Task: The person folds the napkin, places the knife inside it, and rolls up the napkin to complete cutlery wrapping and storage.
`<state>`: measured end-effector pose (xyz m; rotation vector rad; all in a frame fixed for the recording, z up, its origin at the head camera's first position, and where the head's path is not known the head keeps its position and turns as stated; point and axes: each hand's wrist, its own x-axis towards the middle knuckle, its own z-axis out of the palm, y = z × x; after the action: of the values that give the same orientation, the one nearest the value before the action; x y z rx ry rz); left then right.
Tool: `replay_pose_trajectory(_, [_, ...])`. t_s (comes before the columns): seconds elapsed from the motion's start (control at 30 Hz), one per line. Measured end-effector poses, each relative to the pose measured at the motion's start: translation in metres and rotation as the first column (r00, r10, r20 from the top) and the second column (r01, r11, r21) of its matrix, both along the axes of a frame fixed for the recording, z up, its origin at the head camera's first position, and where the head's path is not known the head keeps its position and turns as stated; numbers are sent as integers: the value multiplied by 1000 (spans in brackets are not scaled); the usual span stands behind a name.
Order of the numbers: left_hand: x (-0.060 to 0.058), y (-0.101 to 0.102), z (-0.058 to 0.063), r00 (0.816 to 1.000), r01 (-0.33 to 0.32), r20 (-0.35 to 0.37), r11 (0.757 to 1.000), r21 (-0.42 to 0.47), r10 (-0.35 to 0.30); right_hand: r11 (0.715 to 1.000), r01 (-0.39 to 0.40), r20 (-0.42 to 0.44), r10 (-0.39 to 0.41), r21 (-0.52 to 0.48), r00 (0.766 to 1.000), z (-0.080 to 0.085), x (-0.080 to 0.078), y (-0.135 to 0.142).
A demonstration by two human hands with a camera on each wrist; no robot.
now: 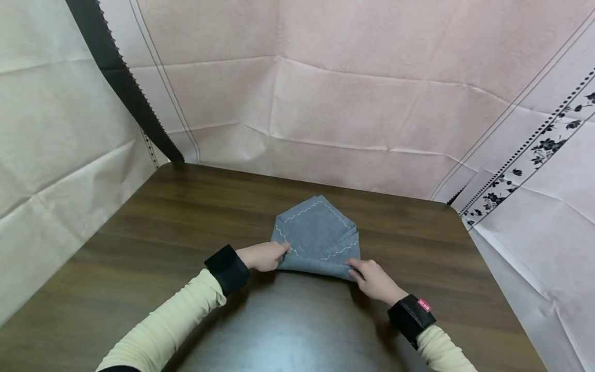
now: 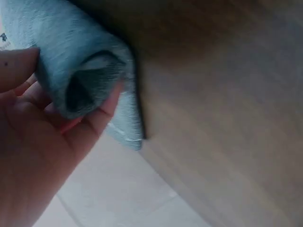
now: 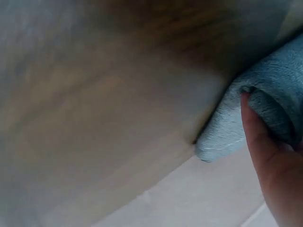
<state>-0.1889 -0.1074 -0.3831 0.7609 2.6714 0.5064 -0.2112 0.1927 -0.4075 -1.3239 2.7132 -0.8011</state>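
Note:
A grey-blue cloth (image 1: 316, 227) with wavy white stitching lies folded on the table, its far end coming to a point. The near edge is turned over into a thick roll. My left hand (image 1: 264, 256) grips the left end of that roll, thumb on top. In the left wrist view the rolled end of the cloth (image 2: 71, 33) shows a hollow, with a finger beneath it. At the roll's right end my right hand (image 1: 374, 280) pinches the cloth, and the right wrist view has one finger against the rolled cloth (image 3: 279, 71).
The dark brown wooden table (image 1: 186, 217) has rounded far corners. Pale creased sheeting (image 1: 348, 103) hangs behind it and at both sides, with a black strip (image 1: 125, 88) at the left and a floral border (image 1: 534, 155) at the right.

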Motion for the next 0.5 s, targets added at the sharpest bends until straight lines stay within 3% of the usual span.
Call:
replay_pose_trajectory(0.07, [-4, -4, -3, 1000, 19, 1, 998, 64, -19, 1000, 16, 36, -15, -18, 999, 0, -4, 1])
replay_pose_trajectory(0.27, [-13, -11, -6, 988, 104, -131, 983, 148, -85, 996, 81, 52, -79, -44, 996, -3, -13, 0])
replay_pose_trajectory(0.37, [-16, -11, -6, 986, 70, -158, 989, 129, -49, 989, 141, -2, -141, -45, 990, -6, -14, -3])
replay_pose_trajectory(0.5, [-17, -7, -6, 979, -21, -201, 998, 55, 32, 977, 212, -125, -213, -20, 969, -10, -15, -7])
